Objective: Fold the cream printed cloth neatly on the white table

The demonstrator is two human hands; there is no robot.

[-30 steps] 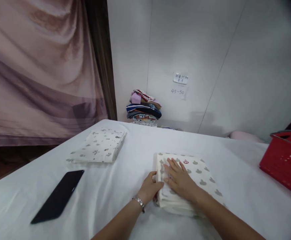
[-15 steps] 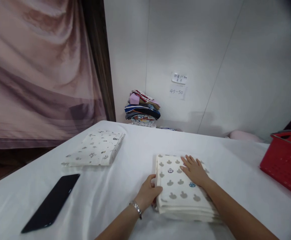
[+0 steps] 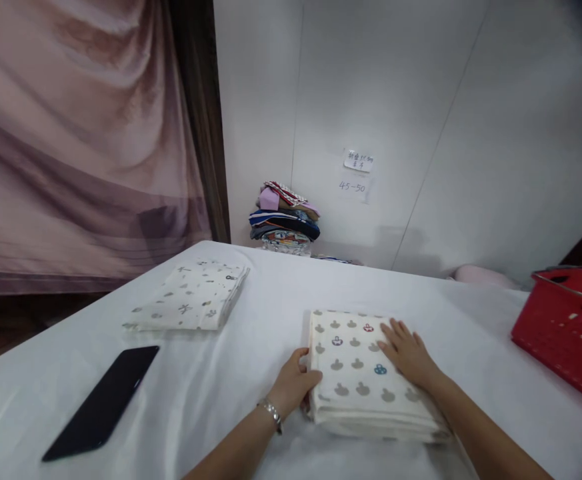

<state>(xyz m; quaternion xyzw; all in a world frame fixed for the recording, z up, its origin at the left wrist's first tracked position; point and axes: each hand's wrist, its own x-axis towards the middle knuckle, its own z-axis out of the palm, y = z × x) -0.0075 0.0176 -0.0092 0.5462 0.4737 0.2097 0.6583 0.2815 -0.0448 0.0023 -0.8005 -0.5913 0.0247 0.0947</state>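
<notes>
A folded white cloth [image 3: 353, 373] printed with grey mushroom-like shapes, plus a few red, purple and blue ones, lies in front of me as a thick, layered stack. My left hand [image 3: 293, 381], with a silver bracelet at the wrist, grips its left edge. The thumb rests on the top layer and the fingers curl against the side, their tips partly hidden. On the cloth's right part, my right hand [image 3: 411, 353] lies flat, palm down and fingers stretched out.
Another folded printed cloth [image 3: 191, 297] lies at left on the white-covered table [image 3: 271, 293], behind a black phone-like slab [image 3: 103, 403]. A red basket [image 3: 565, 333] stands at the right edge. Beyond the table are a stack of folded fabrics [image 3: 285, 217] and a pink curtain [image 3: 81, 133].
My right hand has slid right across the cloth's top, uncovering a red print. The left hand keeps its place at the left edge. The view has shifted slightly.
</notes>
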